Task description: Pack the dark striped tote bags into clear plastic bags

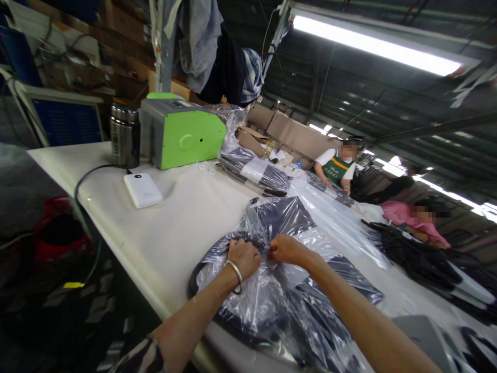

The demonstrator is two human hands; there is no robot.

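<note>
A clear plastic bag (258,300) with a dark folded garment (281,215) inside lies across the near part of the table. My left hand (244,257), a silver bangle at its wrist, is closed in a fist on the bag's crumpled film. Just to its right, my right hand (286,249) pinches the same film, fingers curled inward. A small gap separates the two hands, with bunched plastic between them. Fingertips of both hands are partly hidden in the folds.
On the white table (186,228) stand a green-and-grey machine (190,137), a dark metal flask (125,135) and a white power bank (142,189) with a cable. Bagged garments (256,171) lie behind. A co-worker in a green vest (336,168) is farther along the table.
</note>
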